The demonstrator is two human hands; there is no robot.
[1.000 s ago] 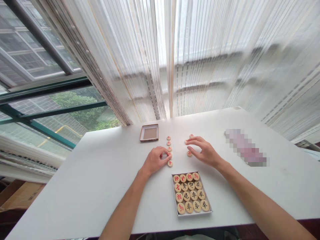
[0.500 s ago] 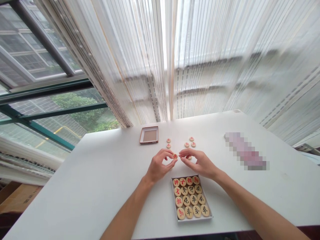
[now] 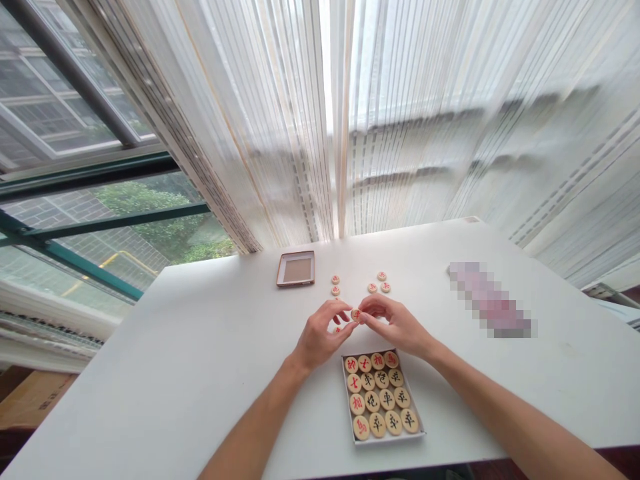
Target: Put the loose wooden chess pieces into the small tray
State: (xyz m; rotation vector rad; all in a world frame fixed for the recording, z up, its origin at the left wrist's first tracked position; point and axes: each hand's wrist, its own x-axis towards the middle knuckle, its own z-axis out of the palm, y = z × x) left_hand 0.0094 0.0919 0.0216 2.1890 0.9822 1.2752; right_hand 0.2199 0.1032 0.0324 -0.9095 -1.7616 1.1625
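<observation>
Between my hands is a round wooden Chinese chess piece [image 3: 355, 315] with a red character. My left hand [image 3: 323, 332] has thumb and index finger at its left and lower edge. Thumb and fingers of my right hand [image 3: 395, 325] close on its right side. Just below my hands lies a shallow white box [image 3: 425, 427] with rows of pieces, red characters along the top and left, black ones elsewhere. Another red piece [image 3: 338, 331] shows partly behind my left thumb.
Beyond my hands lie red pieces [image 3: 335, 291] on the left and three more red pieces [image 3: 373, 288] on the right. A brown-edged box lid [image 3: 296, 269] sits at the back. A blurred pinkish item [image 3: 493, 303] lies right on the white table [image 3: 200, 347].
The held piece has moved slightly right, and my right fingers have come in from a small gap to meet it. A red piece behind my left hand has come into view.
</observation>
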